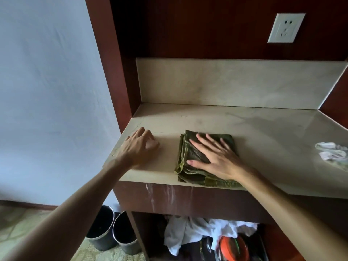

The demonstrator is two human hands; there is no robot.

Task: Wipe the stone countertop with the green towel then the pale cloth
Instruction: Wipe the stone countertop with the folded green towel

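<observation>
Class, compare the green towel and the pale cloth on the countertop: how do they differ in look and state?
The green towel is dark and folded flat; the pale cloth is whitish and crumpled. The right hand presses the towel near the front edge; the cloth lies untouched at the far right. Both rest on the stone countertop.

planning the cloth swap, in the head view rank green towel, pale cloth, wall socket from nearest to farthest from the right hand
1. green towel: directly under the right hand, touching it.
2. pale cloth: right edge of the countertop.
3. wall socket: high on the back panel, upper right.
</observation>
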